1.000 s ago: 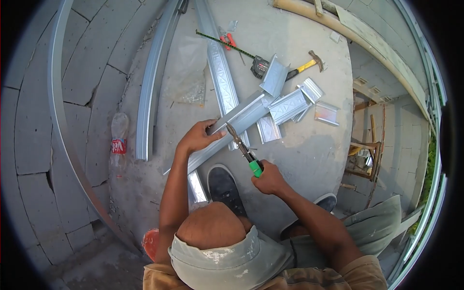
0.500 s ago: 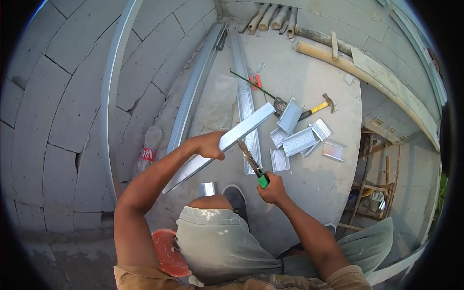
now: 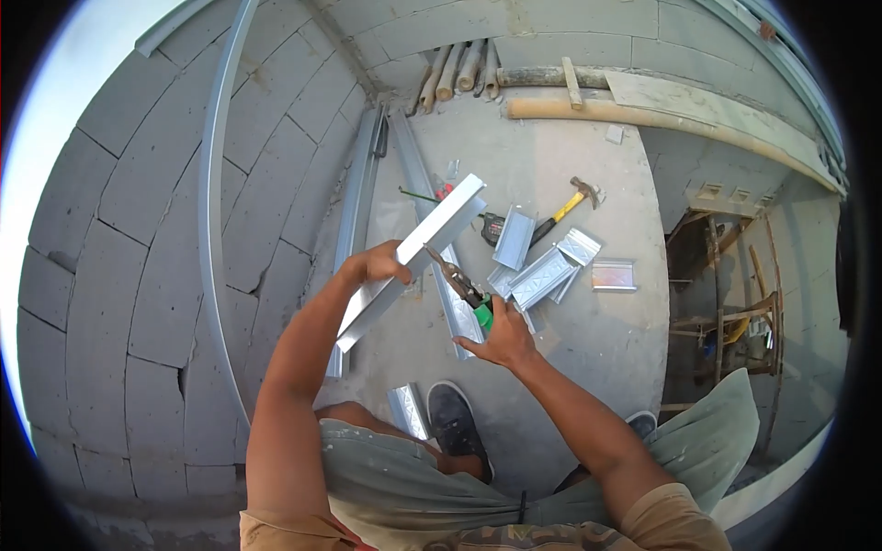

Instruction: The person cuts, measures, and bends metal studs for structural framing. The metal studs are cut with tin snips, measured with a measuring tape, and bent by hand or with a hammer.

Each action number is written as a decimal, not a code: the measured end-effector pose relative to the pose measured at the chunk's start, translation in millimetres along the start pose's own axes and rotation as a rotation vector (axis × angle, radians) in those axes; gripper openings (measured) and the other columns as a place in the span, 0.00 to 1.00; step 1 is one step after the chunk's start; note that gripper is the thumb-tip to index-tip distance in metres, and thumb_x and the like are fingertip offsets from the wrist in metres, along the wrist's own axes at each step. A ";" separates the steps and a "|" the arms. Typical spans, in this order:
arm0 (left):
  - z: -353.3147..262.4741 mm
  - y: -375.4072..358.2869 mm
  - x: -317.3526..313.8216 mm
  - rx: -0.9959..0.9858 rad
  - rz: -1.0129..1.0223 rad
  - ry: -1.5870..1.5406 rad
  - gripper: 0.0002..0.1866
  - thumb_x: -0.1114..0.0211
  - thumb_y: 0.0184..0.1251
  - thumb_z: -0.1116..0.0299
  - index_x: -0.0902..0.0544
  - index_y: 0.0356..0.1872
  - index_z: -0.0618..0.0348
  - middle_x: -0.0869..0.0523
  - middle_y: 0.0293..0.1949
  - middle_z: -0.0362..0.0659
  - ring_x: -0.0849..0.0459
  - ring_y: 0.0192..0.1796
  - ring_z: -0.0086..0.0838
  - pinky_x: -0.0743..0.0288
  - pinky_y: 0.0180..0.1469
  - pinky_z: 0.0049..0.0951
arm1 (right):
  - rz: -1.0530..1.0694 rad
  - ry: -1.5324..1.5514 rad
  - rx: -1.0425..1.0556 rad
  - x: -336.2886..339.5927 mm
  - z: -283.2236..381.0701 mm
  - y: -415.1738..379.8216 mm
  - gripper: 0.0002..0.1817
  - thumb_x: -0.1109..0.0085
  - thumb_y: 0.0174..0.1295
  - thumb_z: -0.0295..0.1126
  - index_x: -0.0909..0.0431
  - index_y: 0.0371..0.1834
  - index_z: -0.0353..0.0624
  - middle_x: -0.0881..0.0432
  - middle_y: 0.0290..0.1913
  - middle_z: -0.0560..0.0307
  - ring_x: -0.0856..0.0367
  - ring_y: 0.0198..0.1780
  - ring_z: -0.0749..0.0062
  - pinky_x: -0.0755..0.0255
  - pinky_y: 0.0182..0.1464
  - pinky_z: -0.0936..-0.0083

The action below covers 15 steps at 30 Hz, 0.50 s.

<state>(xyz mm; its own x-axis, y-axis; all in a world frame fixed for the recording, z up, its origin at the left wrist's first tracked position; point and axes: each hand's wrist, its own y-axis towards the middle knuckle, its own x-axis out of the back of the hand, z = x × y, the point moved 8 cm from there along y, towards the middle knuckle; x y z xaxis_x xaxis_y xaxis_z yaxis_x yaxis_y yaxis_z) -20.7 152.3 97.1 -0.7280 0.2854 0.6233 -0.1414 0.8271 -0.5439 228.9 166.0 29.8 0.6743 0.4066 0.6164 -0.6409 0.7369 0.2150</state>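
Note:
My left hand [image 3: 378, 264] is closed around a long silver metal channel [image 3: 441, 220], which slants up to the right in front of me. In my right hand [image 3: 507, 335] are green-handled snips [image 3: 459, 283]; the thumb is spread off the handle and the fingers wrap its far side. The tips of the snips are at the near edge of the channel, and whether they touch it I cannot tell. Several short cut channel pieces [image 3: 542, 277] lie on the floor just beyond my right hand.
A hammer [image 3: 565, 211] and a tape measure [image 3: 492, 228] lie beyond the pieces. Long channels [image 3: 356, 220] run along the left block wall [image 3: 165, 275]. Another short piece [image 3: 408, 410] is beside my shoe [image 3: 455, 427]. The floor edge drops off at the right, past scaffolding [image 3: 717, 303].
The view has shifted, and the channel now stands steeper. My right hand has loosened, its thumb moving out from the green handle. The plastic bottle at the left is no longer visible.

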 end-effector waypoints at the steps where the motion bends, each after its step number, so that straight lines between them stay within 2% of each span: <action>1: 3.6 5.0 -10.0 0.003 0.023 0.000 0.39 0.29 0.35 0.63 0.22 0.57 0.70 0.15 0.50 0.56 0.17 0.53 0.45 0.26 0.57 0.35 | 0.072 0.057 -0.060 -15.5 -18.4 -4.0 0.37 0.25 0.52 0.49 0.30 0.51 0.27 0.19 0.38 0.28 0.18 0.44 0.32 0.23 0.49 0.50; 2: 7.7 10.0 -15.2 0.015 0.009 0.058 0.39 0.29 0.36 0.63 0.22 0.57 0.70 0.15 0.50 0.57 0.17 0.53 0.45 0.26 0.58 0.36 | 0.074 0.059 -0.076 -20.0 -28.1 -5.5 0.37 0.25 0.52 0.49 0.30 0.51 0.27 0.19 0.38 0.28 0.18 0.44 0.32 0.23 0.49 0.50; 4: 7.1 12.3 -23.1 0.027 -0.008 0.109 0.38 0.30 0.37 0.62 0.22 0.57 0.70 0.15 0.50 0.57 0.17 0.53 0.46 0.26 0.58 0.36 | 0.277 0.159 -0.297 -37.6 -49.7 -10.5 0.33 0.27 0.55 0.44 0.30 0.51 0.27 0.19 0.41 0.25 0.18 0.47 0.31 0.24 0.50 0.49; 5: 7.1 14.0 -26.8 0.042 0.016 0.135 0.38 0.30 0.38 0.62 0.22 0.57 0.70 0.15 0.51 0.57 0.17 0.54 0.46 0.26 0.58 0.36 | 0.270 0.149 -0.303 -37.4 -51.7 -12.6 0.29 0.30 0.58 0.42 0.28 0.49 0.27 0.18 0.41 0.24 0.19 0.47 0.30 0.24 0.50 0.47; 9: -1.5 16.2 -34.8 0.059 0.094 0.197 0.37 0.31 0.42 0.61 0.22 0.58 0.70 0.15 0.52 0.58 0.17 0.54 0.45 0.27 0.59 0.36 | 0.243 0.179 -0.318 -51.7 -63.9 -20.5 0.26 0.30 0.58 0.41 0.26 0.45 0.28 0.18 0.38 0.24 0.19 0.47 0.30 0.24 0.50 0.47; 12: 15.4 22.2 -40.4 0.069 0.113 0.225 0.36 0.31 0.43 0.61 0.22 0.58 0.69 0.15 0.51 0.57 0.17 0.54 0.45 0.27 0.59 0.36 | 0.250 0.168 -0.349 -54.7 -70.2 -25.2 0.22 0.31 0.58 0.40 0.24 0.43 0.30 0.18 0.38 0.26 0.19 0.47 0.31 0.24 0.50 0.48; 15: 35.3 20.1 -41.4 0.087 0.155 0.230 0.37 0.31 0.41 0.61 0.22 0.58 0.69 0.15 0.51 0.57 0.16 0.53 0.45 0.25 0.57 0.37 | 0.389 0.228 -0.237 -63.1 -64.2 -21.6 0.21 0.34 0.59 0.40 0.22 0.44 0.31 0.17 0.38 0.29 0.18 0.47 0.34 0.24 0.49 0.49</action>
<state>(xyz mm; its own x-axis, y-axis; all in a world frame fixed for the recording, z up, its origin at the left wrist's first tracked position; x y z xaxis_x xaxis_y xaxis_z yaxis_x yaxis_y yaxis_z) -17.1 140.0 40.5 -0.5755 0.5154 0.6349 -0.1048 0.7235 -0.6823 223.8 159.1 -62.4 0.4818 0.7637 0.4296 -0.7778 0.5986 -0.1917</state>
